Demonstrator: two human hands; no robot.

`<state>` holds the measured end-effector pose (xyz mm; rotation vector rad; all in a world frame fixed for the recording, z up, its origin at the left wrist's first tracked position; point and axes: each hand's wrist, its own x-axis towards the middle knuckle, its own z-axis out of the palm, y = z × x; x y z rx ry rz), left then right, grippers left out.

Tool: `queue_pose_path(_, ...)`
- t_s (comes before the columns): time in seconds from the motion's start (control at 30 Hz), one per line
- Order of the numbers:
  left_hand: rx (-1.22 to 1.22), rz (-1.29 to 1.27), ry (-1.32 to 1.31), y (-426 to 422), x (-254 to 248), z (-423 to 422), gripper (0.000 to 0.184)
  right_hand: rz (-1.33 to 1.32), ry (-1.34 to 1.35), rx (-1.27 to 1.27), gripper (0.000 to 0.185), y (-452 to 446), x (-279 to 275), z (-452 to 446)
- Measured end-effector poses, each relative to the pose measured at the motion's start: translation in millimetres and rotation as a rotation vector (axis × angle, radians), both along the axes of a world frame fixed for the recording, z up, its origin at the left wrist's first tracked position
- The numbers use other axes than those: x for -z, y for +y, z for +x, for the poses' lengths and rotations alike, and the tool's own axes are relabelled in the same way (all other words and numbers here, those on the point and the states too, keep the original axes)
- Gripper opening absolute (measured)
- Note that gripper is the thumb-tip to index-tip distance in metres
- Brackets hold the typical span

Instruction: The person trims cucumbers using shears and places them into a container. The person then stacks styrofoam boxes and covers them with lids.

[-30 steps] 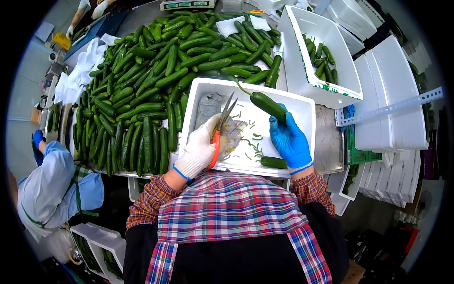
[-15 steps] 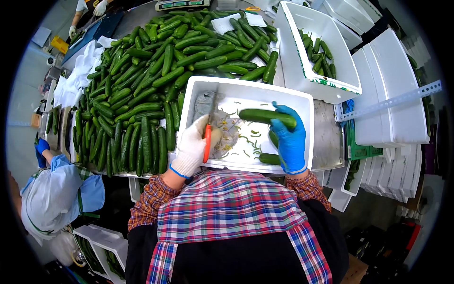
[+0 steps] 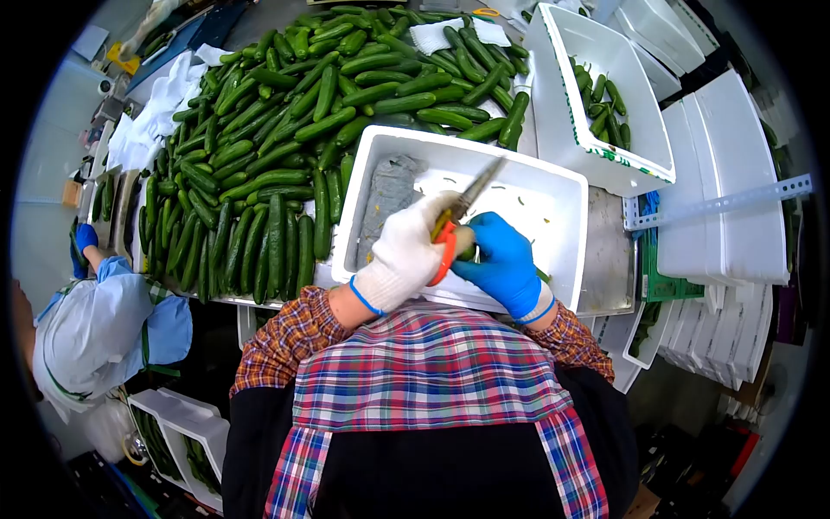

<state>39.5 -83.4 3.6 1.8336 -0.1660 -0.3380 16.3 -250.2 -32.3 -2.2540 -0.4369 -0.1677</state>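
Note:
My left hand [image 3: 402, 255], in a white knit glove, grips orange-handled scissors [image 3: 445, 251] whose blades point up and to the right. Close beside it, my right hand [image 3: 501, 264] in a blue glove is closed on a cucumber [image 3: 468, 253], mostly hidden between the two hands. Both hands are over a white foam box [image 3: 566, 186]. Inside the box, a crumpled grey cloth [image 3: 386, 195] lies at the left, with small green scraps scattered on the floor. A bit of green shows just right of my right hand.
A large cucumber pile [image 3: 277, 156] covers the table left of and behind the box. Another foam box [image 3: 644, 164] with several cucumbers stands at the back right, near stacked white boxes [image 3: 726, 182]. A co-worker in light blue [image 3: 95, 316] is at the left.
Both hands have come together over the middle of the box, the scissors moving right and the cucumber moving left between them. The view has shifted slightly.

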Motion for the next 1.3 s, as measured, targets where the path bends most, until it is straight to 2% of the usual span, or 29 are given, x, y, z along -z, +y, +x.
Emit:
queue_pose_path(0.1, -0.119, -0.146, 0.139, 15.8, 24.2, 4.4, 0.041, -0.063, 0.043, -0.085, 0.033, 2.8, -6.5, 8.9)
queue_pose_path(0.13, -0.167, -0.279, 0.128, 20.5, 36.8, 2.6, 0.040, -0.014, 0.096, -0.077, 0.033, 2.6, -11.4, 18.6)
queue_pose_path(0.17, -0.208, -0.245, 0.126, 27.3, 28.2, -1.2, 0.039, 0.035, 0.152, -0.067, 0.034, 1.7, -13.6, 29.3)
queue_pose_path(0.2, -0.240, -0.270, 0.111, 33.8, 32.6, -3.6, 0.039, -0.002, 0.238, -0.074, 0.036, -2.6, -13.2, 44.1)
queue_pose_path(0.23, -0.272, -0.296, 0.098, 39.2, 39.7, -6.1, 0.039, -0.179, 0.224, -0.107, 0.036, -6.4, -14.6, 60.0)
queue_pose_path(0.3, -0.323, -0.312, 0.053, 46.4, 49.1, -10.7, 0.039, -0.323, 0.161, -0.186, 0.038, -1.5, -24.0, 86.4)
queue_pose_path(0.37, -0.376, -0.327, 0.009, 49.9, 53.6, -13.4, 0.039, -0.138, 0.188, -0.217, 0.035, 9.5, -46.7, 109.5)
queue_pose_path(0.43, -0.430, -0.369, -0.053, 51.5, 56.2, -16.3, 0.040, 0.287, 0.118, -0.294, 0.046, 20.8, -70.1, 117.5)
queue_pose_path(0.47, -0.437, -0.375, -0.020, 51.9, 55.4, -17.1, 0.040, 0.539, 0.267, -0.394, 0.057, 23.6, -75.8, 117.0)
queue_pose_path(0.5, -0.434, -0.378, -0.006, 53.4, 60.5, -17.3, 0.040, 0.505, 0.252, -0.407, 0.062, 20.5, -76.3, 118.6)
queue_pose_path(0.57, -0.394, -0.405, 0.046, 55.9, 74.5, -16.5, 0.040, 0.217, 0.228, -0.359, 0.057, 1.8, -77.2, 119.0)
queue_pose_path(0.63, -0.430, -0.307, 0.001, 51.8, 69.7, -14.6, 0.041, -0.239, 0.291, -0.279, 0.050, -28.7, -45.3, 124.6)
queue_pose_path(0.7, -0.409, -0.305, 0.030, 51.8, 73.6, -11.6, 0.041, -0.512, 0.410, -0.194, 0.043, -56.3, -5.5, 107.5)
queue_pose_path(0.77, -0.384, -0.316, 0.068, 51.1, 76.0, -9.6, 0.039, -0.868, 0.424, -0.270, 0.044, -77.6, 31.1, 76.9)
queue_pose_path(0.83, -0.369, -0.304, 0.040, 49.9, 79.5, -7.8, 0.041, -0.960, 0.759, -0.251, 0.058, -77.0, 39.4, 48.6)
queue_pose_path(0.87, -0.372, -0.319, 0.067, 50.0, 79.1, -7.5, 0.041, -0.839, 0.637, -0.163, 0.061, -77.3, 50.2, 31.4)
queue_pose_path(0.9, -0.377, -0.311, 0.065, 49.2, 75.9, -7.5, 0.040, -0.839, 0.648, -0.157, 0.061, -82.5, 54.2, 27.7)
queue_pose_path(0.97, -0.402, -0.276, 0.053, 48.2, 71.2, -7.9, 0.040, -0.644, 0.694, -0.148, 0.058, -85.9, 46.3, 27.1)
queue_pose_path(1.0, -0.402, -0.275, 0.053, 48.6, 71.6, -7.9, 0.040, -0.453, 0.783, -0.139, 0.056, -89.0, 42.5, 32.7)
queue_pose_path(1.03, -0.405, -0.279, 0.072, 49.9, 72.0, -8.3, 0.039, -0.450, 0.783, -0.142, 0.056, -89.8, 37.9, 33.8)
queue_pose_path(1.13, -0.390, -0.277, 0.081, 53.6, 75.8, -9.3, 0.039, -0.456, 1.005, -0.382, 0.054, -90.1, 40.9, 29.2)
queue_pose_path(1.23, -0.352, -0.274, 0.072, 55.5, 78.2, -7.8, 0.040, -0.574, 1.103, -0.464, 0.055, -86.9, 39.8, 23.7)
queue_pose_path(1.3, -0.375, -0.295, 0.060, 54.4, 76.5, -9.8, 0.042, -0.545, 1.188, -0.499, 0.056, -89.3, 45.3, 31.7)
